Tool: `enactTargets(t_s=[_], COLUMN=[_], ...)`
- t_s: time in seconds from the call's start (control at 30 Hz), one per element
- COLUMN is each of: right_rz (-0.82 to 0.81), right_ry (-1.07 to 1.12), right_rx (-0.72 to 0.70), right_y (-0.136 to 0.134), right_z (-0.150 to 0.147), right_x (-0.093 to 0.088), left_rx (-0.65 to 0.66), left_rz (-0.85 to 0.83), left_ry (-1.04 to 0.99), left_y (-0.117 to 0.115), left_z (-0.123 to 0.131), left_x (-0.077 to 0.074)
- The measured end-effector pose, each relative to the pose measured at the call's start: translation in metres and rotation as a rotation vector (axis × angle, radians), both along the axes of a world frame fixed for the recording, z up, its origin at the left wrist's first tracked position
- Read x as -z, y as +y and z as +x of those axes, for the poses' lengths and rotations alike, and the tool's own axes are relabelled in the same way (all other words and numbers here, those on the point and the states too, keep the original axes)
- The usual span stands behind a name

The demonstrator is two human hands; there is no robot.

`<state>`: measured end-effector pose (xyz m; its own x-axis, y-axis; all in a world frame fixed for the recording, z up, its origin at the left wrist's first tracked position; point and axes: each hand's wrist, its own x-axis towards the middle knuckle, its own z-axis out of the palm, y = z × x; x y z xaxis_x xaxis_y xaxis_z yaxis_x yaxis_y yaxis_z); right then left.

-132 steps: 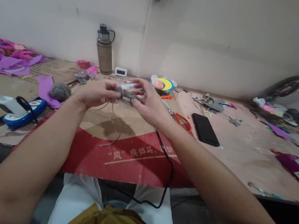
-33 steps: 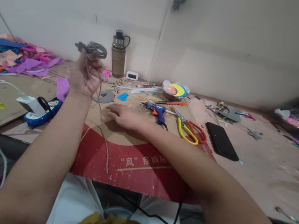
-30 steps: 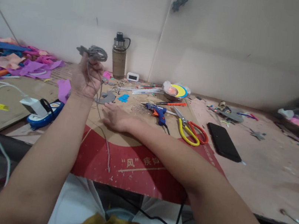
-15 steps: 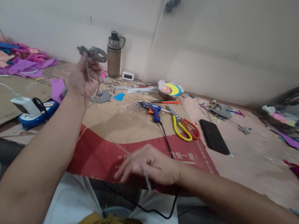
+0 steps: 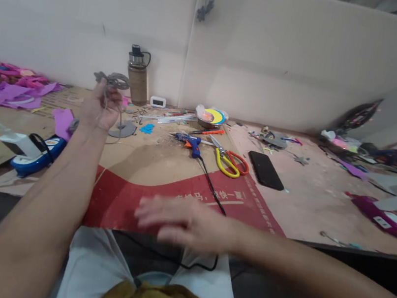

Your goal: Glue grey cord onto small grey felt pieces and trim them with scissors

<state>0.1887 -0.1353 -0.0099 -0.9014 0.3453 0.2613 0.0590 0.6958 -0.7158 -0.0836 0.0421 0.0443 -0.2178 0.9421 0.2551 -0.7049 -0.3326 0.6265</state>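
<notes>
Raised over the left side of the table, my left hand (image 5: pixel 100 108) pinches a looped bundle of grey cord (image 5: pixel 117 80), and a loose strand hangs below its fingers. A flat grey disc (image 5: pixel 125 130) lies beyond that wrist. My right hand (image 5: pixel 191 223), smeared by motion, hovers palm down near the front edge, with its fingers stretched out and nothing seen in them. Beneath it is a cardboard sheet with a red printed band (image 5: pixel 116 201). Farther back rest a blue glue gun (image 5: pixel 192 143) and scissors (image 5: pixel 227 162) with yellow and red handles.
A black phone (image 5: pixel 266 170) lies right of the scissors. Behind stand a bottle (image 5: pixel 137 82), a small clock (image 5: pixel 158 102) and a bowl (image 5: pixel 206 123). At left are a blue power strip (image 5: pixel 38 161) and purple scraps (image 5: pixel 24 93). The glue gun's black cable (image 5: pixel 213 188) runs over the front edge.
My right hand has straightened its fingers, and the strand that ran past it no longer shows there. My left hand keeps the cord bundle. The view has swung to the right.
</notes>
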Motion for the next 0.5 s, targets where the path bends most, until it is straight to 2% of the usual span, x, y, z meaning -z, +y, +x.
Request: enactTargets(t_s=[0.07,0.13,0.17,0.2,0.27,0.3,0.33,0.37,0.4,0.47,0.5], right_rz=[0.099,0.179,0.169,0.157,0.064,-0.037,-0.147,-0.227,-0.272,-0.251,-0.189], right_ry=[-0.103,-0.282,-0.348,-0.342,-0.225,-0.17,-0.13,-0.092,-0.054,0.027,0.06], right_rx=[0.336,0.574,0.566,0.478,0.094,-0.092,-0.196,-0.2,-0.124,0.163,0.335], right_y=[0.025,0.039,0.038,0.034,0.018,0.01,0.006,0.007,0.012,0.037,0.053], right_z=[0.003,0.002,-0.001,-0.005,-0.016,-0.022,-0.027,-0.032,-0.035,-0.039,-0.039], right_x=[0.009,0.017,0.018,0.018,0.01,0.005,-0.001,-0.006,-0.01,-0.01,-0.007], left_rx=[0.006,-0.013,-0.03,-0.048,-0.062,-0.048,-0.018,0.014,0.044,0.092,0.113], left_rz=[0.01,-0.015,-0.047,-0.061,-0.063,-0.06,-0.061,-0.063,-0.063,-0.059,-0.053], left_ry=[-0.051,0.047,0.154,0.273,0.454,0.513,0.547,0.567,0.581,0.597,0.603], left_y=[0.002,0.004,0.005,0.006,0.005,0.004,0.002,-0.001,-0.003,-0.007,-0.008], left_z=[0.0,0.004,0.006,0.009,0.015,0.018,0.02,0.022,0.024,0.027,0.028], left_x=[0.004,0.01,0.014,0.017,0.021,0.022,0.022,0.021,0.021,0.02,0.02])
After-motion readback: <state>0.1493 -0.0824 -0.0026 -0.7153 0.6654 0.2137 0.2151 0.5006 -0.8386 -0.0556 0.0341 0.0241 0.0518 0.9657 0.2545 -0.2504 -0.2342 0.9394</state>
